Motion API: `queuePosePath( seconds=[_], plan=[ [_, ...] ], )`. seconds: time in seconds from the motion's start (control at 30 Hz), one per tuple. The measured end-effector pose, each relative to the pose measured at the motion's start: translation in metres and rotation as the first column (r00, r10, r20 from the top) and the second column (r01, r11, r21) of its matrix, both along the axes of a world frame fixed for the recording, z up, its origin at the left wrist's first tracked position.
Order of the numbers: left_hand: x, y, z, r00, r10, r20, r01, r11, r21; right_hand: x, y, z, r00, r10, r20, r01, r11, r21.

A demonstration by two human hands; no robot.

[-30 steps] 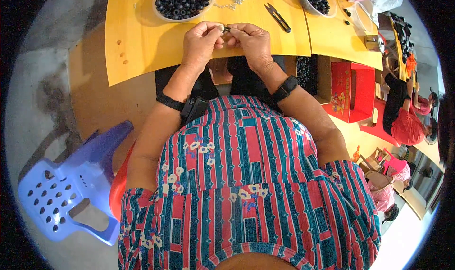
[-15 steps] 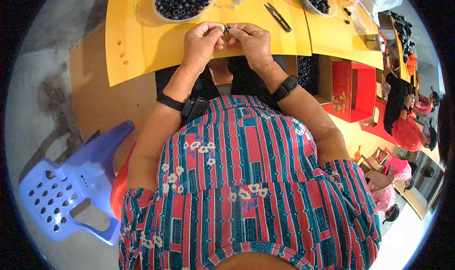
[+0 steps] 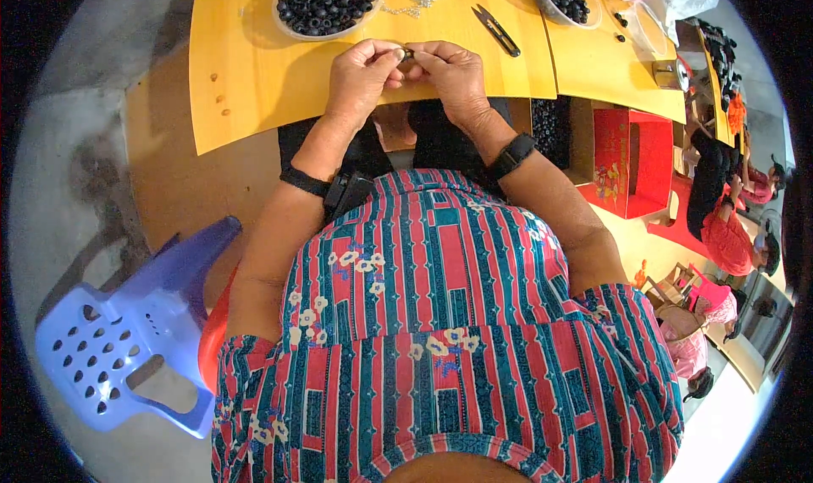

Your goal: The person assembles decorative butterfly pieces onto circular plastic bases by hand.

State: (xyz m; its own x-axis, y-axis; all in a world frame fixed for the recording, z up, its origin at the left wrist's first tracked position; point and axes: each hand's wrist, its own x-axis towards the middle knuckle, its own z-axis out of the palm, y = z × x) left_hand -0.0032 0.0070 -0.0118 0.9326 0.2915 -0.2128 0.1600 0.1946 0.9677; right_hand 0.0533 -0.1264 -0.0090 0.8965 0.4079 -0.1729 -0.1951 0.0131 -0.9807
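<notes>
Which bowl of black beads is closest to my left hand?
The left bowl, just beyond your left hand; the right bowl stands farther off, to the right past the black snips.

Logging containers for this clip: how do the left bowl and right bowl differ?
The left bowl looks larger in this view than the right bowl. The left bowl is just beyond the left hand, while the right bowl is right of the snips. Both hold black beads.
</notes>
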Motion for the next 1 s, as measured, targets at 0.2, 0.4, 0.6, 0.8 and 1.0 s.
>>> queuePosePath(
  seconds=[0.2, 0.4, 0.6, 0.8, 1.0],
  plan=[
    [0.000, 0.001, 0.000, 1.000, 0.006, -0.009, -0.006, 0.999, -0.048, 0.002, -0.002, 0.009, 0.997, 0.047, -0.066, -0.045, 0.999, 0.024],
    [-0.002, 0.003, 0.000, 1.000, 0.019, 0.010, -0.017, 0.990, -0.143, 0.006, 0.000, 0.001, 0.978, 0.086, -0.190, -0.063, 0.991, 0.122],
    [-0.006, 0.005, 0.000, 0.999, 0.048, 0.022, -0.043, 0.981, -0.190, 0.012, 0.001, 0.000, 0.921, 0.208, -0.330, -0.100, 0.943, 0.317],
    [-0.005, 0.005, -0.003, 0.994, 0.086, 0.062, -0.070, 0.971, -0.227, 0.016, -0.002, 0.007, 0.824, 0.380, -0.420, -0.240, 0.906, 0.349],
    [-0.007, 0.003, 0.004, 0.994, 0.096, 0.061, -0.081, 0.974, -0.211, 0.021, -0.006, -0.007, 0.719, 0.536, -0.442, -0.297, 0.812, 0.502]
  ],
)
